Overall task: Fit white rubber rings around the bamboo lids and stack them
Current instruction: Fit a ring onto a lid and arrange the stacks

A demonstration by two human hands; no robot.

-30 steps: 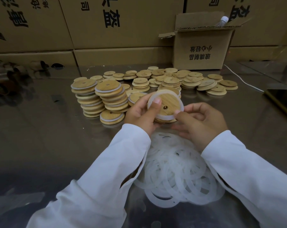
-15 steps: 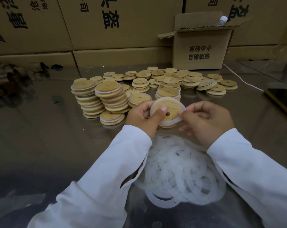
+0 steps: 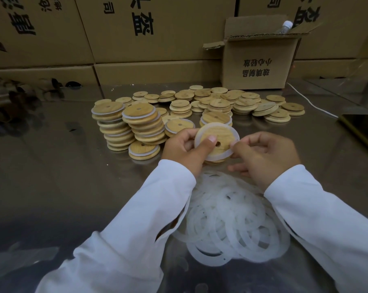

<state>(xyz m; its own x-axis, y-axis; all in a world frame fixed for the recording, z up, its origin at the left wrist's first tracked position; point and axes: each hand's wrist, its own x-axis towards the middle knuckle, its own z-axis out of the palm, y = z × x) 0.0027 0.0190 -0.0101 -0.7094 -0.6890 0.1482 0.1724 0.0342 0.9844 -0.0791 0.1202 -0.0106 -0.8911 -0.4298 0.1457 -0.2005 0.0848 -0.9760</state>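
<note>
A round bamboo lid (image 3: 221, 136) with a small hole is held up between both hands, a white rubber ring (image 3: 217, 157) lying around its edge. My left hand (image 3: 185, 149) grips the lid's left side, thumb pressed on its face. My right hand (image 3: 265, 153) pinches the ring at the lid's right edge. Below my wrists lies a heap of loose white rings (image 3: 233, 220). Two tall stacks of ringed lids (image 3: 128, 125) stand to the left, with a single ringed lid (image 3: 144, 149) in front of them.
Several bare bamboo lids (image 3: 238, 104) lie spread in low piles behind my hands on the shiny metal table (image 3: 62, 176). An open cardboard box (image 3: 257, 60) holds a bottle at the back right. Large cartons wall the rear. A white cable (image 3: 311, 104) and a dark device (image 3: 364, 127) lie at right.
The lid has come a little lower and nearer to me. My right fingers have shifted along the lid's right edge, working the ring around its rim.
</note>
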